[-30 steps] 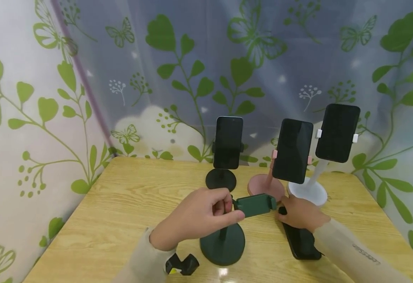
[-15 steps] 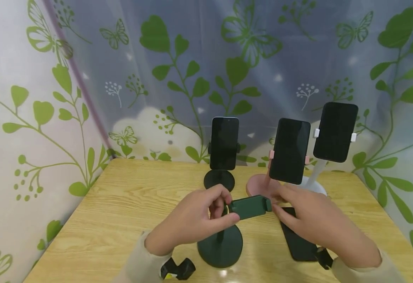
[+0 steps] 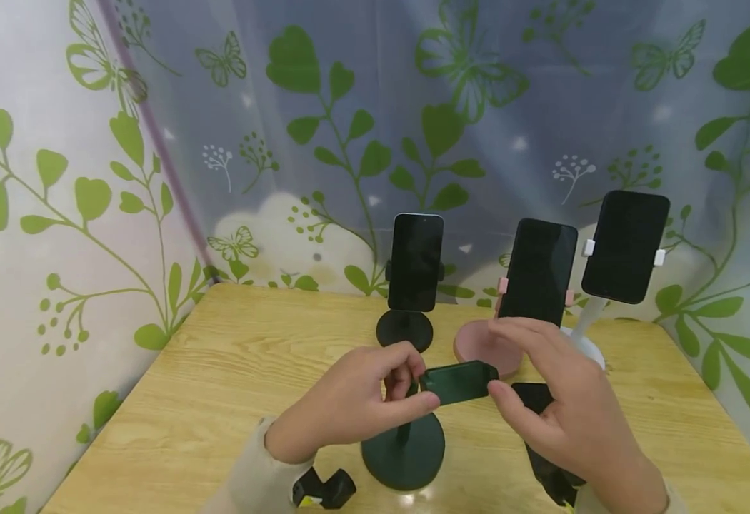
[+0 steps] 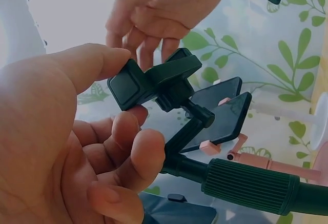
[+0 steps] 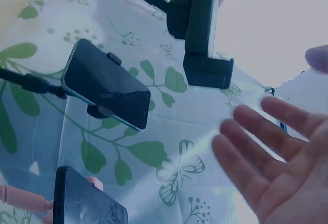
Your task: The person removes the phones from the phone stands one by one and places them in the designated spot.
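A dark green phone stand [image 3: 460, 383] stands in the middle of the table, its clamp turned sideways above the round base. My left hand [image 3: 356, 396] pinches the clamp's left end between thumb and fingers; the left wrist view shows the thumb [image 4: 110, 60] on the end block. At the clamp's other end is my right hand [image 3: 571, 410], fingers spread and extended. The right wrist view shows a gap between those fingers and the clamp end [image 5: 207, 73]. Under the right hand a black phone [image 3: 532, 392] lies on the table, partly hidden.
Behind stand a black stand [image 3: 404, 330], a pink stand [image 3: 487, 348] and a white stand [image 3: 588, 318], each with an upright phone clamped in it. A patterned curtain [image 3: 323, 143] hangs behind the wooden table [image 3: 253, 335].
My right hand has come up from the lying phone to the clamp's right end, and its fingers have since spread. My left hand keeps its pinch on the green phone stand.
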Motion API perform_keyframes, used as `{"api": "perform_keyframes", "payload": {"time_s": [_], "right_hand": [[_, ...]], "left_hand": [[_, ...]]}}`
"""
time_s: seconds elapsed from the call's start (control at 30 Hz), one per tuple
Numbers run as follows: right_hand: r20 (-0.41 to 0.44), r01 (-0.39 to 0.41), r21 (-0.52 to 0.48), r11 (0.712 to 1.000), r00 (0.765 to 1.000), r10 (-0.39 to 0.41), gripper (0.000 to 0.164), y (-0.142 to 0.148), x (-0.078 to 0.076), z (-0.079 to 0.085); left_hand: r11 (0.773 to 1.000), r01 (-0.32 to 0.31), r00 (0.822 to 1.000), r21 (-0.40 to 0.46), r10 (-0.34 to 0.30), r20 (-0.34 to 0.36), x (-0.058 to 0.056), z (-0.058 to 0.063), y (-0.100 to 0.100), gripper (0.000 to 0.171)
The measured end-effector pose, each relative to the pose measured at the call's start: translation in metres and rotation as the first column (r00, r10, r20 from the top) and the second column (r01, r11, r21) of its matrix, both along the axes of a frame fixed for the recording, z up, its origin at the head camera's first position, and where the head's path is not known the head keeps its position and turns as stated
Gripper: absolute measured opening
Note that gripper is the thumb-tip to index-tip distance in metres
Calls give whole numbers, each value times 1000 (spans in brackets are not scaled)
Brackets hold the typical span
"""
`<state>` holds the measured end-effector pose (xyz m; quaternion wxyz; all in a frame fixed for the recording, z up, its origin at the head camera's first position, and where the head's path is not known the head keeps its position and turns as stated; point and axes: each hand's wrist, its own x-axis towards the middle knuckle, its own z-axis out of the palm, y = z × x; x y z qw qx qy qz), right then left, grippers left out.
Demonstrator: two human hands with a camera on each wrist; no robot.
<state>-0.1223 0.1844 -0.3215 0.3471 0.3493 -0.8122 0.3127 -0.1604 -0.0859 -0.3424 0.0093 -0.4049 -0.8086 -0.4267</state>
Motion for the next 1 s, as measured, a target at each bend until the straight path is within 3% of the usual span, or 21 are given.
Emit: {"api": "perform_keyframes", "payload": {"time_s": [0.1,0.33,0.63,0.8,1.0], "right_hand": [[-67,-49,-79,996,997,44,62,1,-1,-1],[-183,-53,-138,989,983,27,59,-4,-2,2],[-193,-45,-108,993,981,23,60,-2,-5,5],[-198,-81,-85,993,978,63,61,2,-7,6],[-211,-122,-132,984,973,93,59,3,-6,8]], "left_hand": [[1000,12,1000,-1,-12,17,0,1,1,16],[999,51,994,9,-51,101,-1,0,3,14],[997,64,972,46,-72,222,-1,-2,3,10],[997,43,970,59,-56,238,1,-1,5,12],[998,6,971,63,-20,239,3,0,9,16]]}}
